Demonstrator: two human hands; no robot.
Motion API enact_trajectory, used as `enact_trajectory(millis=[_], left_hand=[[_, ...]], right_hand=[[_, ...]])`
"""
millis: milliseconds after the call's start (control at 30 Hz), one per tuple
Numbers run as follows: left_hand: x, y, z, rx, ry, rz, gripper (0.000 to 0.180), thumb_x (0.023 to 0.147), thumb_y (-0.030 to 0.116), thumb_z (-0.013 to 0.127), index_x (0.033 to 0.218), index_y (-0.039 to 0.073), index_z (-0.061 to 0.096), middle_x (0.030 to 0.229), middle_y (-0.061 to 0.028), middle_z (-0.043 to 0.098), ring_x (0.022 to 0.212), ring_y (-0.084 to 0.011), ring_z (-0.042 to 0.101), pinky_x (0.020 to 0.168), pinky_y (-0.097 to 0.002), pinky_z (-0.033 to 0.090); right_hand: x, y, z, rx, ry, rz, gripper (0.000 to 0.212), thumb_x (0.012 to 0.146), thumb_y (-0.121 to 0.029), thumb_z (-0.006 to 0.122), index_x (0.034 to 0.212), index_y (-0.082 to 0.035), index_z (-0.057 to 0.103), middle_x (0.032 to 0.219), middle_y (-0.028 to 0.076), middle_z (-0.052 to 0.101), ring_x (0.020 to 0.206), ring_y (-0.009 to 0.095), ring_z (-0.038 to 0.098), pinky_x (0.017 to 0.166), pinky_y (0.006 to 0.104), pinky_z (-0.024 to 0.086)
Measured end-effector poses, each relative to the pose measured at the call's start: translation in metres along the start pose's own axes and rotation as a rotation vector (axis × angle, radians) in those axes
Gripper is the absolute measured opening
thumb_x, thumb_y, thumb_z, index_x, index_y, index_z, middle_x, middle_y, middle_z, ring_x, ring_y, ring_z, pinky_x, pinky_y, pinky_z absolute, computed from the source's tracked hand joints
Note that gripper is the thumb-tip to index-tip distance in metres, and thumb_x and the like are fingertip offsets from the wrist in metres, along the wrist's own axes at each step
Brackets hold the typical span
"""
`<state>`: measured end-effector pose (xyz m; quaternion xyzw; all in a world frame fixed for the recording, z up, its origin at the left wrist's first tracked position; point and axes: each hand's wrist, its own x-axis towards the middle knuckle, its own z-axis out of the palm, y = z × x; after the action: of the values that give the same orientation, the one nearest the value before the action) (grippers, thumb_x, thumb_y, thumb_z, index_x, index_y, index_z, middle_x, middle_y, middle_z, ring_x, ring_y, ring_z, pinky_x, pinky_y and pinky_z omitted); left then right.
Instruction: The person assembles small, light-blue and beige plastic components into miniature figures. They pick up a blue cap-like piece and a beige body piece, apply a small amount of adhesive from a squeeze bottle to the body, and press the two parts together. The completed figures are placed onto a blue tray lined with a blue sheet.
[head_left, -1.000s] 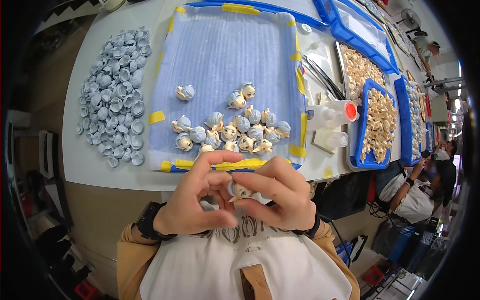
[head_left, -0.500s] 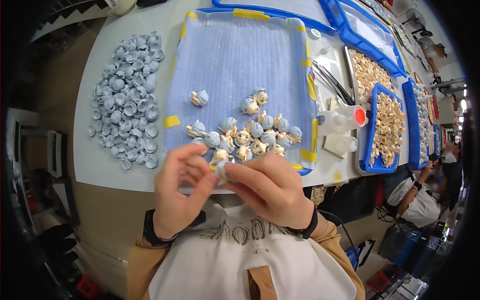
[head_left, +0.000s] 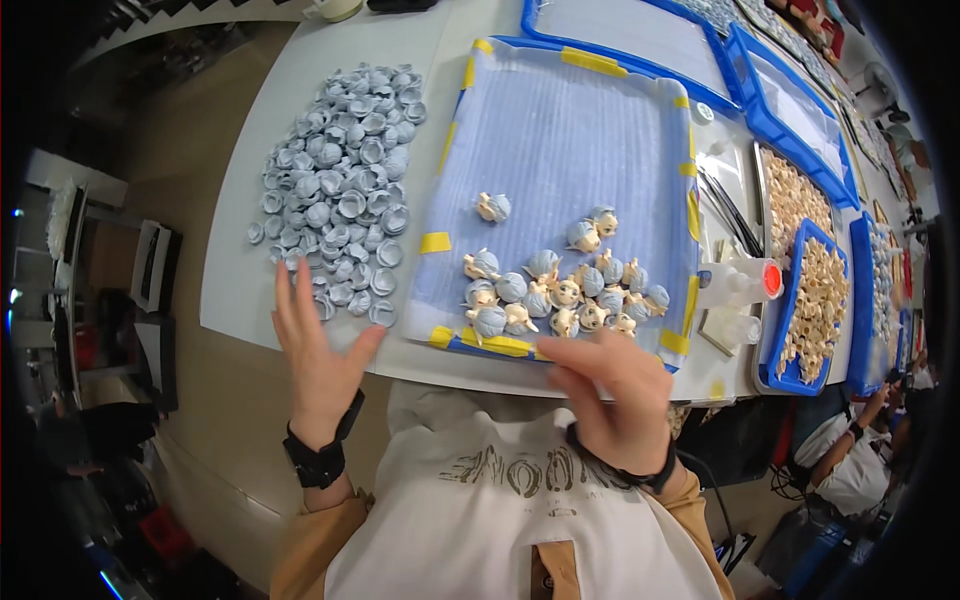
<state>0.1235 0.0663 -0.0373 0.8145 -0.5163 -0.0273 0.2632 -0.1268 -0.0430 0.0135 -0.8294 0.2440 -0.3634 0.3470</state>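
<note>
My left hand has its fingers spread at the near edge of a pile of grey-blue hair shells, with no shell visibly gripped. In front of the tray's near edge, my right hand is loosely bent, index finger and thumb apart, and nothing shows between them. Small doll heads with blue hair and pale faces lie grouped on the near part of the cloth-lined blue tray. One doll head rests at the tray's near left corner.
Right of the tray stand a bottle with a red cap and a small clear bottle. Tweezers lie behind them. A blue basket holds pale parts. Another person sits at far right.
My hands have parted from a doll head held between them. One now rests at the tray's near left corner. My left hand has moved to the shell pile, and the view has shifted left.
</note>
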Motion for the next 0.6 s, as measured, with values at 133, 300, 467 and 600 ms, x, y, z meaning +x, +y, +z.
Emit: enact_trajectory(millis=[133,300,467,600], left_hand=[[0.000,0.009,0.006,0.137,0.034,-0.002,0.082,0.068,0.019,0.073,0.135,0.002,0.029,0.139,-0.0201,0.025,0.124,-0.0363,0.031,0.102,-0.0441,0.026],[-0.001,0.002,0.013,0.019,0.138,0.025,0.077,0.066,0.023,0.076,0.128,0.001,0.036,0.128,-0.0178,0.033,0.114,-0.0355,0.037,0.097,-0.0465,0.030],[-0.004,-0.002,0.016,-0.086,0.230,0.065,0.064,0.069,0.016,0.074,0.121,0.000,0.041,0.125,-0.0175,0.036,0.112,-0.0336,0.039,0.094,-0.0426,0.034],[-0.005,-0.014,0.011,-0.090,0.231,0.067,0.054,0.072,0.011,0.070,0.118,0.000,0.045,0.118,-0.0169,0.041,0.109,-0.0329,0.042,0.094,-0.0421,0.035]], right_hand=[[-0.016,0.001,-0.009,0.265,0.074,0.189,0.025,0.079,0.012,0.050,0.101,0.002,0.059,0.069,0.009,0.059,0.060,0.018,0.058,0.054,0.0263,0.043],[-0.030,0.008,-0.019,0.265,0.057,0.289,0.023,0.081,0.010,0.048,0.100,0.002,0.060,0.073,0.010,0.062,0.058,0.015,0.057,0.055,0.0234,0.044],[-0.034,0.003,-0.019,0.267,0.140,0.407,0.021,0.082,0.008,0.048,0.098,0.002,0.060,0.074,0.010,0.062,0.056,0.013,0.055,0.053,0.0239,0.044],[-0.036,0.002,-0.022,0.238,0.122,0.393,0.025,0.080,0.011,0.049,0.100,0.002,0.060,0.080,0.012,0.062,0.061,0.015,0.057,0.056,0.0245,0.045]])
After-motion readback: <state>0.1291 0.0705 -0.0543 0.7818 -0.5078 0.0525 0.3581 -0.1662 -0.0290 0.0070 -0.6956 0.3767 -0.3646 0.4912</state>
